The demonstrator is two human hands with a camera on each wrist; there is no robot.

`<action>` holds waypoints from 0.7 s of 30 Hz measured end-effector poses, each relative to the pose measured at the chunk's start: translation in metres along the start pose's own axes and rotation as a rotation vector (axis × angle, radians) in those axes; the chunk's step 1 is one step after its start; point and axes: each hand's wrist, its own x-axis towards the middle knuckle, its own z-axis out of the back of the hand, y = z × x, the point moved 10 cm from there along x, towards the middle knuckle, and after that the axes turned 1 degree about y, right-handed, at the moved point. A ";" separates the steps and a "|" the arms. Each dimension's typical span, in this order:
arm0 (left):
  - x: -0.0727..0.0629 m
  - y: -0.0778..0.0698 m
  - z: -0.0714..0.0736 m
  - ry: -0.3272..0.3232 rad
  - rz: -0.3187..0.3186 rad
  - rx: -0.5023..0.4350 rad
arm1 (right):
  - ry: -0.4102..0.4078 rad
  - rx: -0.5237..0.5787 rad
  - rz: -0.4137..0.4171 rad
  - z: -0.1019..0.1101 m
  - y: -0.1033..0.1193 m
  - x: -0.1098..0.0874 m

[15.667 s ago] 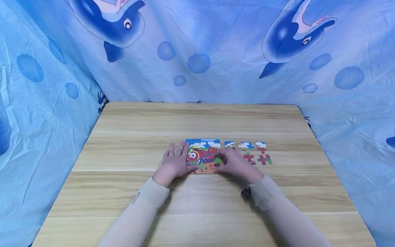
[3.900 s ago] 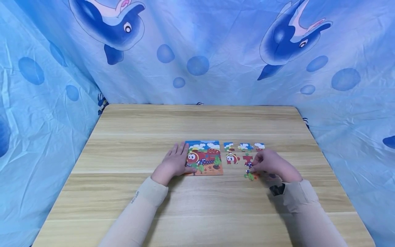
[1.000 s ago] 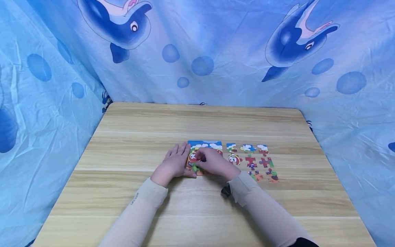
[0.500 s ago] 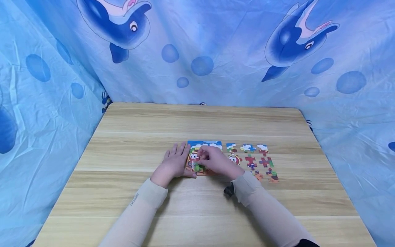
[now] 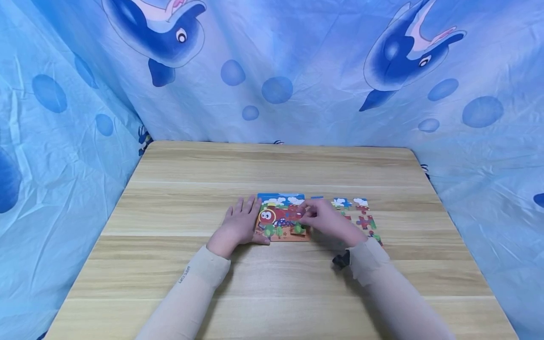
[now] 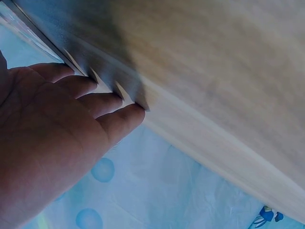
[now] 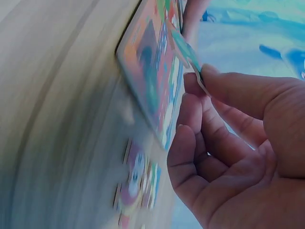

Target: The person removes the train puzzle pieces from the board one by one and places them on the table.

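My right hand (image 5: 327,219) pinches a jigsaw piece (image 7: 186,50) by its edge between thumb and fingers. The piece shows green on its printed face and is tilted, close over the right part of a cartoon train picture board (image 5: 278,202). My left hand (image 5: 240,225) lies at the board's left side with straight fingers spread, fingertips along the edge and thumb near the lower left corner. In the left wrist view, the fingertips (image 6: 121,119) touch the wooden surface.
Loose jigsaw pieces (image 5: 363,222) lie in rows on the wooden table (image 5: 191,274) right of the board, partly hidden by my right hand. A train-face piece (image 7: 136,167) lies beside the board. A blue dolphin-print curtain (image 5: 276,52) surrounds the table.
Since half a second ago, my right hand has carried the pinched piece rightward across the board, from its lower left part. Earlier it was among the bottom-row loose pieces. The left hand stays put.
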 end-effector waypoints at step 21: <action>0.005 0.000 -0.004 0.012 0.007 0.009 | 0.040 -0.082 -0.147 0.033 -0.052 -0.042</action>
